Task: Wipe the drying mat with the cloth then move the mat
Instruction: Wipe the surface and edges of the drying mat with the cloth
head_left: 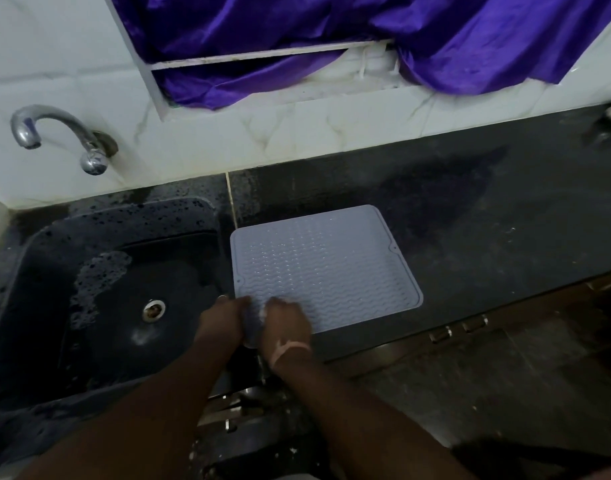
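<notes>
- Your drying mat (326, 268) lies flat on the dark desk (487, 237), just beside the sink (89, 289) that sits at its 9 o'clock.
- Both of your hands are at the mat's 7 o'clock corner, which hangs a little past the desk's front edge.
- Your left hand (221, 320) rests on that corner with its fingers curled; I cannot tell whether it pinches the edge or only presses it.
- Your right hand (286, 322) is bunched up on the mat, with a small pale patch showing at its 10 o'clock side. That is probably the cloth (262, 312), held inside the fist, but too little shows to be sure.
- Risk: the mat looks light and pliable, so a hard wipe toward 1 o'clock could make it slide or buckle unless your left hand anchors it.
- Risk: the desk looks wet near 12 o'clock, which would make sliding easier.
- Risk: pulling toward 6 o'clock could drag the overhanging corner off the desk.
- Risk: when you lift the mat, it may sag and tip any water held in its ridges.
</notes>
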Demonstrator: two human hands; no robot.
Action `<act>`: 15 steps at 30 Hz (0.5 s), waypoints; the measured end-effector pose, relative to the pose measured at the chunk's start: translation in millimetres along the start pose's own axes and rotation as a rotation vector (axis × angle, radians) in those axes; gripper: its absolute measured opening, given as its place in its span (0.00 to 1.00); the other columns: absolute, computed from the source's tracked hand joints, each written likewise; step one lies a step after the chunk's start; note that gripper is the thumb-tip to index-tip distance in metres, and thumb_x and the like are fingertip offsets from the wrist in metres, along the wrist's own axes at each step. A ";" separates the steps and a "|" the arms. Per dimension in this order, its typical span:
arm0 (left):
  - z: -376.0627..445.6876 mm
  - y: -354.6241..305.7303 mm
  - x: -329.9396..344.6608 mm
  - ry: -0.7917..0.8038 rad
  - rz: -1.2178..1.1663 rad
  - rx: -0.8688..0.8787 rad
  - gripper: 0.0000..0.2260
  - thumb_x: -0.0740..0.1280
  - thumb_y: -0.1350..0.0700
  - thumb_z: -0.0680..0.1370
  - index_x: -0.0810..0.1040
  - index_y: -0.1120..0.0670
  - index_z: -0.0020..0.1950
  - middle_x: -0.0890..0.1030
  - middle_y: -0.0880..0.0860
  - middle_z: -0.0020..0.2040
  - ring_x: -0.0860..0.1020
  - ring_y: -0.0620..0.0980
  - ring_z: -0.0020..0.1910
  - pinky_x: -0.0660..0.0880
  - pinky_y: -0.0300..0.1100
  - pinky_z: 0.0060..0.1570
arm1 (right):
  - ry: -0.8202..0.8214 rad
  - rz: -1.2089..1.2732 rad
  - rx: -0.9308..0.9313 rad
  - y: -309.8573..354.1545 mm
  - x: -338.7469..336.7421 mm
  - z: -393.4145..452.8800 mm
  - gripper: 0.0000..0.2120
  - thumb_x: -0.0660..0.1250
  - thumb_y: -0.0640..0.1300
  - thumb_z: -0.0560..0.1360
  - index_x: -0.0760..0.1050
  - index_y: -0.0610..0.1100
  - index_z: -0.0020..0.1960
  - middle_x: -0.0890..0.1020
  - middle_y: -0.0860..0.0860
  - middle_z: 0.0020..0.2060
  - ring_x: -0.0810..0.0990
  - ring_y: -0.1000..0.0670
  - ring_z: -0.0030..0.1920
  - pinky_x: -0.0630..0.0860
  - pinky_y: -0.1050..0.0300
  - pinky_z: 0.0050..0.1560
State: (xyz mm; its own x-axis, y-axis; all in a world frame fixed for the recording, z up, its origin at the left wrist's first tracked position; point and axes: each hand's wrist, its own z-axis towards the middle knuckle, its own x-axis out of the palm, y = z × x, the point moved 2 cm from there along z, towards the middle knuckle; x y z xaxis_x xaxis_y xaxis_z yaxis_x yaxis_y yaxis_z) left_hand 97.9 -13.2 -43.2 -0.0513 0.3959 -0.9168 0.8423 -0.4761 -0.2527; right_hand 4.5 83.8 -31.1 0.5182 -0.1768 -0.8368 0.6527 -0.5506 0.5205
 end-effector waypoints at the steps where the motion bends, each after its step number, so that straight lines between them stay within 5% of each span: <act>1: -0.5 -0.2 -1.0 -0.006 0.014 0.011 0.16 0.63 0.50 0.80 0.75 0.40 0.68 0.75 0.54 0.57 0.80 0.57 0.58 0.75 0.47 0.59 | 0.051 0.050 -0.042 10.3 6.6 0.8 0.07 0.64 0.40 0.76 0.78 0.44 0.52 0.84 0.45 0.48 0.82 0.42 0.51 0.79 0.52 0.49; 5: -3.6 3.1 -4.1 0.031 0.027 -0.019 0.20 0.68 0.53 0.76 0.75 0.40 0.67 0.73 0.51 0.51 0.80 0.57 0.55 0.75 0.45 0.56 | 0.170 0.270 -0.051 -4.5 -10.9 12.2 0.02 0.66 0.45 0.75 0.77 0.47 0.47 0.83 0.50 0.43 0.83 0.46 0.46 0.81 0.52 0.47; 8: -4.8 5.0 -2.9 0.049 -0.016 -0.053 0.26 0.69 0.56 0.75 0.73 0.41 0.71 0.73 0.54 0.61 0.79 0.55 0.60 0.75 0.42 0.59 | -0.075 0.383 0.147 -62.2 -57.9 27.5 0.07 0.61 0.46 0.79 0.74 0.48 0.43 0.81 0.50 0.38 0.82 0.47 0.39 0.81 0.53 0.40; 12: -5.5 -0.4 -1.3 0.051 -0.063 -0.105 0.22 0.66 0.53 0.78 0.72 0.44 0.72 0.73 0.56 0.65 0.77 0.57 0.63 0.72 0.43 0.62 | -0.398 0.109 0.352 -158.1 -129.8 44.9 0.05 0.62 0.42 0.78 0.76 0.43 0.51 0.83 0.43 0.46 0.82 0.41 0.46 0.77 0.54 0.44; 15: -7.7 -6.6 -3.0 0.059 -0.006 -0.121 0.22 0.63 0.54 0.79 0.71 0.44 0.73 0.73 0.56 0.65 0.77 0.58 0.63 0.74 0.45 0.63 | -0.273 -0.021 0.389 -186.1 -134.9 50.8 0.08 0.65 0.41 0.77 0.76 0.38 0.54 0.82 0.39 0.51 0.82 0.39 0.51 0.79 0.49 0.50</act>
State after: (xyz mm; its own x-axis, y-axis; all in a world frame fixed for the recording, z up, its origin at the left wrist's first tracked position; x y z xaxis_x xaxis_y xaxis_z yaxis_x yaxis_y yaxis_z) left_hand 96.7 -5.2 -36.5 -0.0277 0.4453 -0.8949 0.9007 -0.3771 -0.2156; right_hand -214.9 168.7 -23.7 0.3090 -0.3416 -0.8876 0.3788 -0.8119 0.4443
